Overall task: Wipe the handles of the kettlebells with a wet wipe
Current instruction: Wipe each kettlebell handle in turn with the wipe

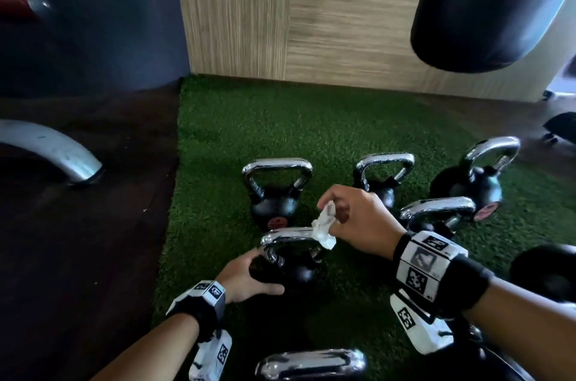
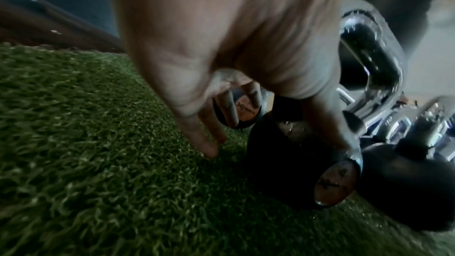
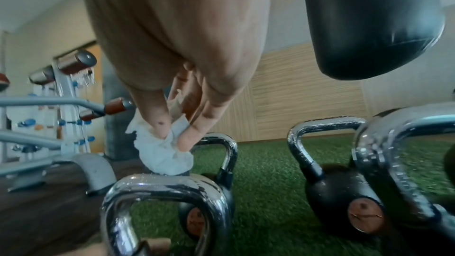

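Several black kettlebells with chrome handles stand on green turf (image 1: 311, 131). My left hand (image 1: 258, 271) cups the ball of the nearest upright kettlebell (image 1: 296, 273), thumb along its near side; the left wrist view shows the thumb (image 2: 329, 122) on the ball (image 2: 278, 163). Thumb and fingers of my right hand (image 1: 330, 204) pinch a crumpled white wet wipe (image 1: 324, 229). The wipe's lower end touches the right end of that kettlebell's handle (image 1: 288, 235). In the right wrist view the wipe (image 3: 165, 157) sits just above the handle (image 3: 167, 184).
More kettlebells stand behind (image 1: 276, 190), (image 1: 383, 176) and to the right (image 1: 477, 184), (image 1: 436, 212); another handle (image 1: 311, 363) lies close below me. A black punch bag (image 1: 486, 6) hangs at the upper right. A grey machine foot (image 1: 56, 149) rests on the dark floor to the left.
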Tool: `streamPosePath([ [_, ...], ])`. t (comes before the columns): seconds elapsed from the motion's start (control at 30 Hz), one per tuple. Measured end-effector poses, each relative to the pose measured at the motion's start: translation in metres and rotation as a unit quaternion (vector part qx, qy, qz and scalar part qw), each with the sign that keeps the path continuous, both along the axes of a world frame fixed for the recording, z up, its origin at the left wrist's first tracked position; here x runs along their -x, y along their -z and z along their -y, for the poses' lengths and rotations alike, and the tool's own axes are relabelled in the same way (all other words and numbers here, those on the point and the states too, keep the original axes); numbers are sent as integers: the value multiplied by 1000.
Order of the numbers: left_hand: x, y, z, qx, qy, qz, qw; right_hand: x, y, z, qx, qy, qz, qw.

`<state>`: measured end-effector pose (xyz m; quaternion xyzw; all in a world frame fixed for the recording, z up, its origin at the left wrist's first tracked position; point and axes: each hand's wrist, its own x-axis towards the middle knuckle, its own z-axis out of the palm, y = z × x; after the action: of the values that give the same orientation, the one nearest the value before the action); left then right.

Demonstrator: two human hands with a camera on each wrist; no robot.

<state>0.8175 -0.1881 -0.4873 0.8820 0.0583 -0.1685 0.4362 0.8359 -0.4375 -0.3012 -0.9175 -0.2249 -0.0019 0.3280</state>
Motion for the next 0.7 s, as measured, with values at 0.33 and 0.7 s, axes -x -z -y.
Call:
streamPosePath([
  [0.33,-18,7,18,90,16,17,996,-29,26,-26,-19,-51,2,999],
  [0.7,-14,25,15,138,-8,25,990,-24,36,-45,136,-109,30,984],
])
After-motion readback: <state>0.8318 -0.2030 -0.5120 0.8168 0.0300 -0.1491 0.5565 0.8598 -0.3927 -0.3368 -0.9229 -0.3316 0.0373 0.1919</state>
